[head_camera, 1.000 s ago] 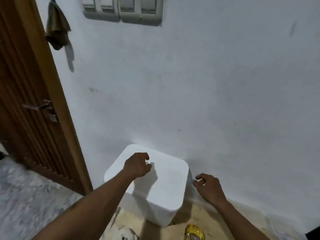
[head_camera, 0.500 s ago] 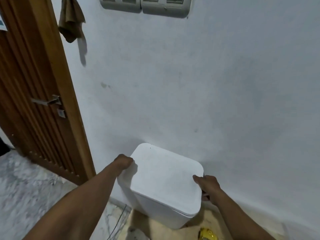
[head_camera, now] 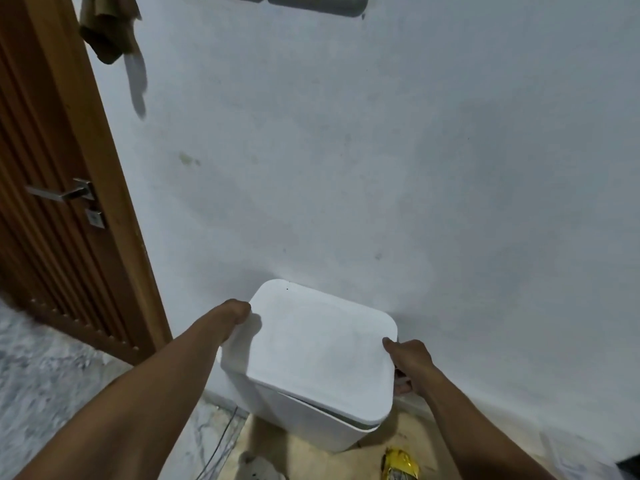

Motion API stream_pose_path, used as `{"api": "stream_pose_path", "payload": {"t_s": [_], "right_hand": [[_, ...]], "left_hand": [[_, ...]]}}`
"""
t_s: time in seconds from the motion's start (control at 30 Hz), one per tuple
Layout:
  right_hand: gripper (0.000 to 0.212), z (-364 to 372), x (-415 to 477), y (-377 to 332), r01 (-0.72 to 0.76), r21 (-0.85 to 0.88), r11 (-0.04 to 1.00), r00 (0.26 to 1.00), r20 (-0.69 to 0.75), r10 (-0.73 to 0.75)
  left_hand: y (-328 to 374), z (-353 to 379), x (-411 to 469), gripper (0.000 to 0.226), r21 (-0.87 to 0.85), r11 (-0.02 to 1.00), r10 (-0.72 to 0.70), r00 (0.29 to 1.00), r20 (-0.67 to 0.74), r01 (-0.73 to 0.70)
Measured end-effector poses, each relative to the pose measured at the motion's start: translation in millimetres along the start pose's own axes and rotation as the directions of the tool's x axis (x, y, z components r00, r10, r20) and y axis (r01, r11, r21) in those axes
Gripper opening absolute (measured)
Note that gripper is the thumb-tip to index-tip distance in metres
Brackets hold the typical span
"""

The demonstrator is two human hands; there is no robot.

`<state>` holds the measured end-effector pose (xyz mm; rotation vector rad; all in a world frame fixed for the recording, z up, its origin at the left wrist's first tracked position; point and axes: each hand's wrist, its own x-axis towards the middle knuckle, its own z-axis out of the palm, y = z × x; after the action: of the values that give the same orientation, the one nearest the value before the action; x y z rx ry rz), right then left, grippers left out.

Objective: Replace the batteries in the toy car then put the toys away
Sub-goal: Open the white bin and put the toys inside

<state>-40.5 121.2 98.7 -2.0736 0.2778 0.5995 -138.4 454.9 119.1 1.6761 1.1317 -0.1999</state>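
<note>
Both hands grip a white rounded-square plastic lidded bin [head_camera: 311,368] against the wall: left hand [head_camera: 239,311] clasps its left side, right hand [head_camera: 407,362] its right. No toy car is identifiable. The loose-looking lid [head_camera: 322,344] could slide off if tilted

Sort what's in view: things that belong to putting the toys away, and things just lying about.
Job in hand:
white lidded bin, gripped at its sides by the left hand and right hand
yellow toy on the floor

Just lying about:
brown cloth hanging by the door
door handle
thin cable
</note>
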Motion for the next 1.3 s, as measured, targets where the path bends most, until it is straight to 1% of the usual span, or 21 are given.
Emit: {"api": "stream_pose_path", "payload": {"t_s": [0.07, 0.17, 0.23, 0.3, 0.37, 0.4, 0.43, 0.5, 0.67, 0.8, 0.93, 1.03, 1.2, 1.3], "right_hand": [[0.043, -2.3, -1.6, -5.5, 0.005, -0.026, 1.000, 1.000, -0.013, -0.005], [0.043, -4.9, -2.2, -9.0, 0.010, -0.045, 0.999, 1.000, 0.001, -0.010], [0.041, -4.6, -2.4, -9.5, 0.015, -0.051, 0.999, 1.000, -0.019, -0.016], [0.036, -2.8, -7.0, -11.2, 0.021, -0.047, 0.999, 0.999, -0.040, -0.023], [0.030, -0.1, -7.6, -11.2, 0.032, -0.053, 0.998, 0.997, -0.065, -0.035], [0.029, 1.7, -7.9, -10.9, 0.028, -0.056, 0.998, 0.997, -0.066, -0.032], [0.029, 3.8, -7.8, -10.6, 0.024, -0.045, 0.999, 0.998, -0.059, -0.026], [0.032, 7.4, -7.8, -11.1, 0.021, -0.023, 1.000, 0.999, -0.050, -0.022], [0.033, 6.0, -6.8, -15.7, 0.033, 0.032, 0.999, 0.999, -0.033, -0.031], [0.031, 4.6, -7.7, -15.6, 0.025, 0.039, 0.999, 1.000, -0.014, -0.024], [0.031, 8.3, -13.2, -16.4, 0.051, -0.004, 0.999, 0.997, -0.050, -0.052], [0.029, 7.0, -19.8, -20.5, 0.066, -0.010, 0.998, 0.995, -0.073, -0.067], [0.027, -1.2, -29.6, -19.6, 0.100, -0.003, 0.995, 0.988, -0.115, -0.100], [0.030, -14.2, -32.1, -12.4, 0.128, -0.018, 0.992, 0.976, -0.176, -0.130]], "left_hand": [[1.3, 1.1, -2.2, 0.036, -0.020, 1.000, -0.020, 1.000, 0.014, 0.020], [1.9, -0.9, -7.5, 0.033, -0.087, 0.996, -0.027, 0.998, 0.058, 0.032], [0.2, -4.9, -2.8, 0.032, -0.113, 0.993, -0.039, 0.998, 0.052, 0.044], [-6.3, -13.2, 11.3, 0.026, -0.111, 0.991, -0.076, 0.996, 0.038, 0.080], [-13.6, -19.0, 28.7, 0.032, -0.114, 0.985, -0.122, 0.991, 0.048, 0.127], [-11.0, -21.0, 17.3, 0.035, -0.095, 0.986, -0.134, 0.990, 0.052, 0.138], [-9.3, -21.2, 11.9, 0.034, -0.099, 0.984, -0.140, 0.989, 0.052, 0.145], [-1.9, -18.5, -14.5, 0.025, -0.100, 0.988, -0.108, 0.992, 0.063, 0.114], [0.2, -13.7, -23.1, 0.021, -0.087, 0.995, -0.054, 0.998, 0.035, 0.057], [1.6, -13.0, -12.2, 0.035, -0.081, 0.997, -0.009, 1.000, -0.026, 0.007], [7.8, -12.9, -19.8, 0.037, -0.076, 0.995, 0.051, 0.992, -0.113, -0.060], [9.9, -15.0, -19.2, 0.036, -0.030, 0.995, 0.088, 0.986, -0.140, -0.093], [9.8, -20.9, -23.2, 0.041, 0.115, 0.980, 0.180, 0.963, -0.201, -0.159], [10.5, -20.6, -28.8, 0.036, 0.147, 0.965, 0.240, 0.956, -0.166, -0.217]]}}
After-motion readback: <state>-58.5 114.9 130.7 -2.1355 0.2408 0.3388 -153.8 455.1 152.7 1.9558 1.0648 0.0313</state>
